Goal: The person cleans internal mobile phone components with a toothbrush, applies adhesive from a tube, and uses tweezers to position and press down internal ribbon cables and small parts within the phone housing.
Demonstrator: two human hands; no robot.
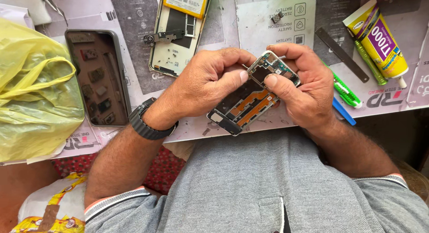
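An opened phone frame [243, 109], back cover off, shows orange flex strips and a small circuit board at its upper end. Both hands hold it above the near edge of the work mat. My left hand [203, 83] grips its left side, thumb tip pressed on the upper part of the frame. My right hand [301, 83] wraps the upper right end, thumb resting on the board area. A dark watch [145, 121] sits on my left wrist.
A second dismantled phone body [172, 45] with a yellow battery [187, 2] lies at the top centre. A grey tray of small parts [98, 76] sits left, beside a yellow plastic bag [33, 94]. A yellow glue tube [380, 39], a metal ruler [342, 54], a green tool [346, 92] and a blue pry tool [344, 111] lie at right.
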